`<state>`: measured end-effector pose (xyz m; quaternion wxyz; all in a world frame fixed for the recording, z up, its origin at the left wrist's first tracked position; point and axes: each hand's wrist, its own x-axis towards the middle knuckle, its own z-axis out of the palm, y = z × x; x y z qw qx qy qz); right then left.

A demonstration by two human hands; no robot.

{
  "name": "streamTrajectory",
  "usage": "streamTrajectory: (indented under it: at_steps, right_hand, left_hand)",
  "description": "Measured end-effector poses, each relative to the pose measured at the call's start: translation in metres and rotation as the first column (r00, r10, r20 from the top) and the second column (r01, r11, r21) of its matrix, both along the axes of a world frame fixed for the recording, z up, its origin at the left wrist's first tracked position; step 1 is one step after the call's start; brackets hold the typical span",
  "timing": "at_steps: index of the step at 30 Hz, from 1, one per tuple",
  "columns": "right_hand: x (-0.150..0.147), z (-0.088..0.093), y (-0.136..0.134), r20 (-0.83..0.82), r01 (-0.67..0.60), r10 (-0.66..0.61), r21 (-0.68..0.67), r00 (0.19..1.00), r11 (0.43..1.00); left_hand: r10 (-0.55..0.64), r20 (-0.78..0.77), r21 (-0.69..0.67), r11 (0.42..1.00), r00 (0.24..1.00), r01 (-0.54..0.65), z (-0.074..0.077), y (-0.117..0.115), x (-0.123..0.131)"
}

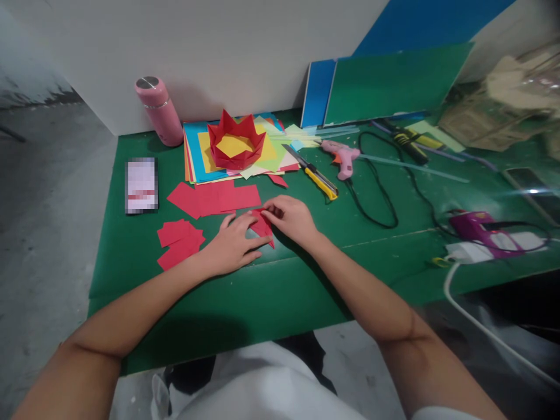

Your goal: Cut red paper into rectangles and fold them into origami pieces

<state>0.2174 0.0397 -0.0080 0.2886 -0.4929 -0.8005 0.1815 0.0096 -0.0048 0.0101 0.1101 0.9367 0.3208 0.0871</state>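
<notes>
A small folded piece of red paper (261,223) lies on the green table between my hands. My left hand (236,240) rests with its fingers spread, the fingertips touching the left side and lower point of the folded paper. At the paper's upper corner, the thumb and fingers of my right hand (289,217) are pinched together on it. Just beyond my hands lie red paper rectangles (219,198), overlapping one another. More small red paper pieces (178,239) sit in a loose pile left of my left forearm. Behind stands a red folded paper ring with pointed tips (236,157).
Coloured paper sheets (192,151) lie under the ring, with a pink bottle (160,114) beside them. A yellow utility knife (319,181) and a corded pink glue gun (342,156) lie to the right. A phone-like object (141,185) is at left, a power strip (470,252) at right.
</notes>
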Motion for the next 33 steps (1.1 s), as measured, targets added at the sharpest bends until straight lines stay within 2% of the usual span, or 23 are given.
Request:
streamTrajectory:
  at_steps: [6,13,16,22,33]
  right_hand:
    - [-0.003,0.0,-0.001,-0.029,0.03,-0.031,-0.013,0.999,0.999]
    - [0.005,-0.001,0.002,0.021,-0.223,0.222,0.118,0.975,0.968]
    - [0.008,-0.003,0.004,0.046,-0.272,0.268,0.158,0.962,0.949]
    - [0.009,-0.008,0.006,0.08,-0.287,0.276,0.257,0.958,0.923]
    - [0.006,-0.007,0.005,0.116,-0.274,0.252,0.261,0.961,0.926]
  left_hand:
    - [0.018,-0.003,-0.003,1.0,1.0,-0.018,-0.002,-0.001,0.0]
    - [-0.006,-0.02,-0.02,1.0,1.0,0.006,0.0,0.001,-0.001]
    - [-0.015,-0.015,-0.022,1.0,1.0,0.015,0.001,0.001,-0.001]
    - [-0.024,-0.006,-0.053,0.998,1.0,0.023,-0.001,0.002,0.0]
    - [-0.041,-0.014,-0.051,0.998,0.999,0.041,-0.003,0.004,-0.001]
